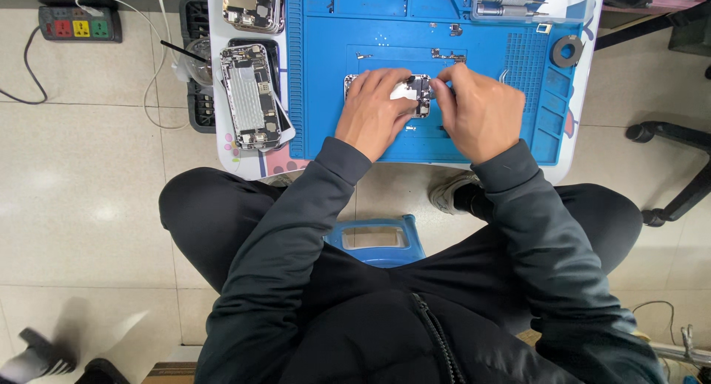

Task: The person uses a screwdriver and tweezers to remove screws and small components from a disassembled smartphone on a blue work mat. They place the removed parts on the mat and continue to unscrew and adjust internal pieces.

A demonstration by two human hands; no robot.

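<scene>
An opened phone body (419,90) with bare circuitry lies on a blue work mat (474,132) on a small white table. My left hand (374,111) rests on its left half, fingers curled over it and holding it down. Pinched fingertips of my right hand (481,110) press at the phone's right edge; whether a tool or small part is between them I cannot tell. Most of the phone is hidden under both hands. Tiny loose metal parts (448,56) lie on the mat just beyond the hands.
Two other opened phone shells (248,95) (254,5) lie at the table's left. A clear tray of tools (511,2) and a tape roll (567,51) sit at the right back. A power strip (80,23) is on the floor, a chair base (670,169) at right.
</scene>
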